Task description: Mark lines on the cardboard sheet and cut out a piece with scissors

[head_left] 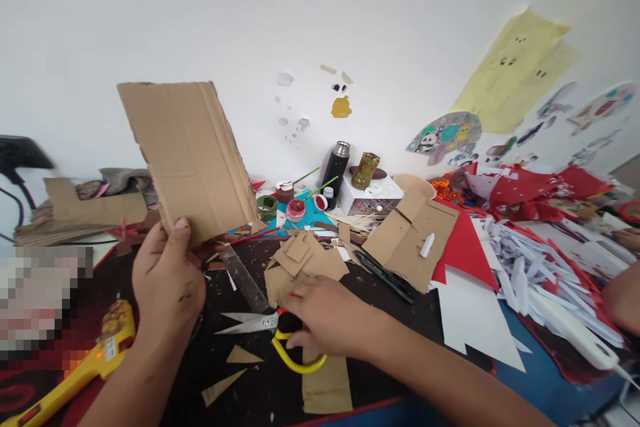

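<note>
In my left hand [170, 273] a sheet of brown corrugated cardboard [187, 153] stands nearly upright, with the thumb across its lower edge. My right hand [325, 313] is on the yellow and red handles of a pair of scissors [260, 322], its fingers curled over them and partly hiding the loops. The scissor blades lie parted and point left. Just beyond that hand are small cut cardboard pieces [295, 255], and a cardboard strip [327, 383] lies partly beneath it. A clear ruler [245, 278] lies between my hands.
A yellow glue gun [103, 353] lies at left. Paint pots [296, 210], a black flask [336, 170] and a white box [370, 193] stand along the wall. To the right are a dark pen-like tool [385, 277], white paper strips [530, 267] and another person's arm [623, 297].
</note>
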